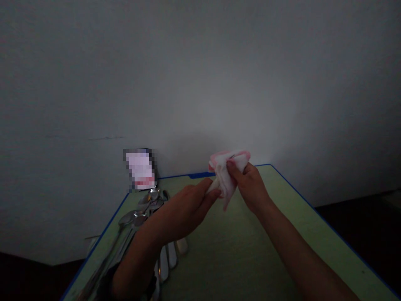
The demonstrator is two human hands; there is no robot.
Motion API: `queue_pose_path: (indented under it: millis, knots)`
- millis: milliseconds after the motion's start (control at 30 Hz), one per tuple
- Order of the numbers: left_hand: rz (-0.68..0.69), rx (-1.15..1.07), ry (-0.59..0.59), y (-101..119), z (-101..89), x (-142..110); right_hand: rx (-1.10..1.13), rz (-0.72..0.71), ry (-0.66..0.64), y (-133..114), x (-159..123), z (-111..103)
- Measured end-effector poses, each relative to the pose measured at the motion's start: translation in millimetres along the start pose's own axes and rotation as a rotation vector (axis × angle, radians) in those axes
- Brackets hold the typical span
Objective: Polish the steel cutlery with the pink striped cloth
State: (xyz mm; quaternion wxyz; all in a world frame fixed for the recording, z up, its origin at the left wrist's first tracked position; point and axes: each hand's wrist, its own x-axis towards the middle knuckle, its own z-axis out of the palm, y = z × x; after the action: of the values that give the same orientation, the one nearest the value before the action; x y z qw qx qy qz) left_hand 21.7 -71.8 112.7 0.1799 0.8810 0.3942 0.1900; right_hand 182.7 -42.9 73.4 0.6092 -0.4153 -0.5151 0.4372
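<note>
Holding probably soft, featherlight pink-and-white cloth (230, 177) in right hand (253, 186) mid-frame, plus stiff-looking pale handle (213, 185), best grip imo, in left hand (194, 202).

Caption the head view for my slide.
Left hand holding a pale handle, right hand a pink-edged white cloth, above a table with spoons.
</note>
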Motion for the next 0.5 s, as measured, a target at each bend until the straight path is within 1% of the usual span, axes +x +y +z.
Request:
queue_pose_path:
  millis: [100, 133, 233, 267, 300, 367, 400, 433, 500]
  knots:
    - [-0.009, -0.032, -0.044, 0, -8.9, -4, -0.189, -0.123, 0.062, -8, 4, -16]
    - [-0.001, -0.049, -0.055, 0, -12.9, -5, -0.261, -0.156, 0.052, -12, 4, -21]
    - [0.032, -0.077, -0.048, -4, -23.1, -9, -0.365, -0.178, -0.074, -22, 3, -30]
    - [0.035, -0.07, -0.036, -5, -24.8, -9, -0.372, -0.166, -0.101, -23, 3, -29]
    - [0.035, -0.058, -0.018, -6, -25.0, -9, -0.371, -0.155, -0.101, -23, 2, -27]
    - [0.028, -0.039, 0.035, -5, -21.2, -5, -0.343, -0.133, -0.037, -19, -1, -17]
    - [0.026, -0.037, 0.063, -4, -17.3, -3, -0.304, -0.132, 0.038, -16, -2, -11]
    - [0.024, -0.039, 0.092, -2, -12.6, 0, -0.242, -0.1, 0.09, -12, -4, -5]
    - [0.018, -0.045, 0.13, 2, -2.2, 7, -0.152, -0.021, 0.119, -6, -7, 5]
